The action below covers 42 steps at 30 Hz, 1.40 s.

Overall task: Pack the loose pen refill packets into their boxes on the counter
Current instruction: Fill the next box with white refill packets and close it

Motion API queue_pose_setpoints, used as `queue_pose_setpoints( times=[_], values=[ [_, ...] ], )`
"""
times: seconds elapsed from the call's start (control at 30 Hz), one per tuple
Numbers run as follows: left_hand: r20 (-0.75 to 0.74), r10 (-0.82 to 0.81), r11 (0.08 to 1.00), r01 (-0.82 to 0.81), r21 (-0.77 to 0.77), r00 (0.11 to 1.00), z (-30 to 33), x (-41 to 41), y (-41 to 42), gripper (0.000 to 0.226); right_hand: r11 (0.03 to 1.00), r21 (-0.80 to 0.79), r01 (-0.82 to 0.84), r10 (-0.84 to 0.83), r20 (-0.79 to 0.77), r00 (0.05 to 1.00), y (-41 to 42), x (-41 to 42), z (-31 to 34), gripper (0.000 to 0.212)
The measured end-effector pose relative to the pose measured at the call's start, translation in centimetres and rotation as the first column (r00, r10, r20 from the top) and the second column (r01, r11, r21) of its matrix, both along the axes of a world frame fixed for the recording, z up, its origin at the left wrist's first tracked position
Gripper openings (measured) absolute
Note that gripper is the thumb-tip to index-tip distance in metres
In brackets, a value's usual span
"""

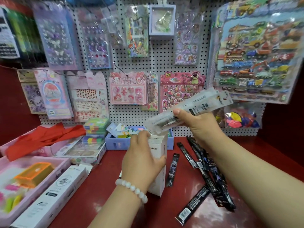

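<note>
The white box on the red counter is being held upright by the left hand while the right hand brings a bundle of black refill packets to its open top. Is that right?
Not quite. In the head view the bundle in the right hand is of clear, whitish packets; the black packets lie loose on the counter. The left hand does hold the white box upright.

We are looking through one head-worn camera, facing forward and down at close range over the red counter (102,191) toward the pegboard (161,63) behind.

White bead bracelet (131,188), bare forearms
</note>
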<state>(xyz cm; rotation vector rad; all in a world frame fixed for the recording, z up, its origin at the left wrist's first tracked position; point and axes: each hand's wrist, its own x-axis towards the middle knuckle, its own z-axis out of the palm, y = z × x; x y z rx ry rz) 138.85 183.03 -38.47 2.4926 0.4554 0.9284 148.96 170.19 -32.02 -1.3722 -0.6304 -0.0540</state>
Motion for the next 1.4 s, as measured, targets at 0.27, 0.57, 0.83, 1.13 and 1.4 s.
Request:
queue_pose_setpoints(
  times=[0.27, 0.57, 0.83, 1.13, 1.4],
  values=[
    [-0.070, 0.011, 1.000, -0.011, 0.012, 0.997, 0.3, 0.3, 0.1, 0.053, 0.999, 0.035, -0.033, 0.033, 0.003, 0.999, 0.0, 0.8, -0.1, 0.043],
    [-0.035, 0.028, 0.999, -0.029, -0.018, 0.999, -0.2, -0.1, -0.1, 0.046, 0.972, 0.158, -0.171, 0.175, -0.008, 0.985, 0.1, 0.4, -0.1, 0.025],
    [0.041, -0.002, 0.996, 0.005, -0.093, 0.999, -0.9, 0.1, -0.2, 0.043, 0.978, 0.068, -0.196, 0.200, -0.064, 0.978, -0.2, 1.7, -0.3, 0.026],
    [0.101, -0.013, 0.992, 0.025, -0.122, 0.995, -1.9, 0.6, -0.6, 0.045, 0.949, -0.198, -0.245, 0.257, 0.035, 0.966, -0.8, 2.6, 2.0, 0.014],
    [0.220, -0.070, 0.989, 0.097, -0.114, 0.973, -2.5, 0.6, -0.4, 0.053, 0.794, -0.562, -0.232, 0.348, 0.107, 0.931, 0.2, 2.1, 6.4, 0.010]
  ],
)
